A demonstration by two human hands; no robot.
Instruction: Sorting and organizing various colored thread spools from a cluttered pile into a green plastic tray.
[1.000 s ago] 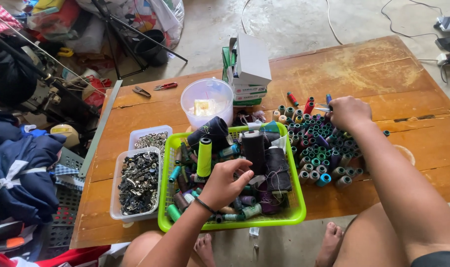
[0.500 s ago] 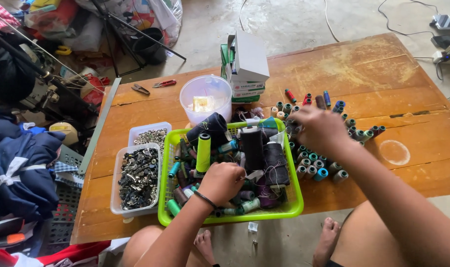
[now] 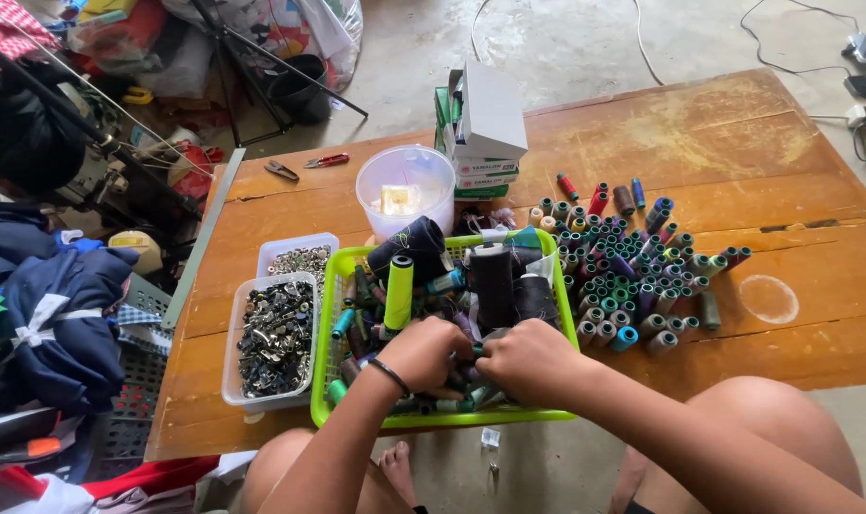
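Two hands, the left hand [image 3: 423,352] and the right hand [image 3: 528,360], meet inside one green basket [image 3: 330,286] at the wooden table's [image 3: 699,133] near edge, where thread spools lie too tangled to count, among them one tall lime-green cone [image 3: 398,291] and three large black cones [image 3: 495,281]. Two clear trays of small metal parts [image 3: 276,328] stand at the basket's left side, and one round clear tub [image 3: 406,190] and one stack of small boxes [image 3: 480,133] stand beyond it. Several dozen small spools [image 3: 633,271] cluster to the basket's right, and two hand tools [image 3: 304,167] lie near the far left corner.
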